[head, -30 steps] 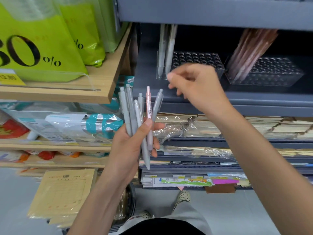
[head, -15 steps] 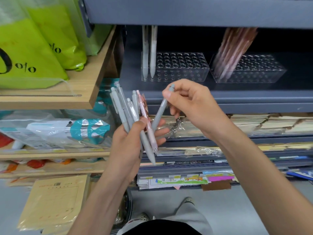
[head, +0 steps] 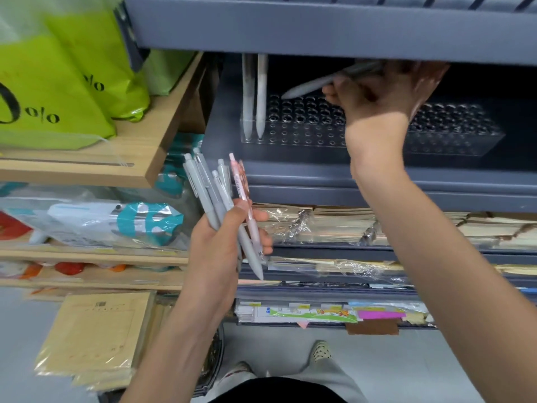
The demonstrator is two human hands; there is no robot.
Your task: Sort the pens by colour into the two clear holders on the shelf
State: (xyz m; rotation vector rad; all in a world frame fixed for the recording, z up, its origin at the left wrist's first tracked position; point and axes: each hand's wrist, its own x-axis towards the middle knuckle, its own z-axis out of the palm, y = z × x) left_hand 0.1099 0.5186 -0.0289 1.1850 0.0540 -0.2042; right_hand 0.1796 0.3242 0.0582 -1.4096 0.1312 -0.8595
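My left hand (head: 220, 242) grips a fanned bundle of pens (head: 215, 196) below the dark shelf: several grey ones and a pink one (head: 242, 196). My right hand (head: 377, 97) reaches into the shelf and holds a single grey pen (head: 313, 87), its tip pointing left and down just above the left clear holder (head: 302, 126). Two grey pens (head: 254, 94) stand upright at that holder's left end. The right clear holder (head: 459, 132) sits beside it, partly hidden by my right hand and wrist; no pens in it are visible.
The grey upper shelf board (head: 319, 27) overhangs the holders closely. A wooden shelf (head: 139, 152) with green bags (head: 52, 91) stands at the left. Wrapped paper stacks (head: 334, 222) fill the shelves below. Tan envelopes (head: 96, 330) lie at the lower left.
My right hand pulled a grey pen out of the bundle and lifted it up into the shelf above the left holder. The left hand stayed put with the remaining pens.
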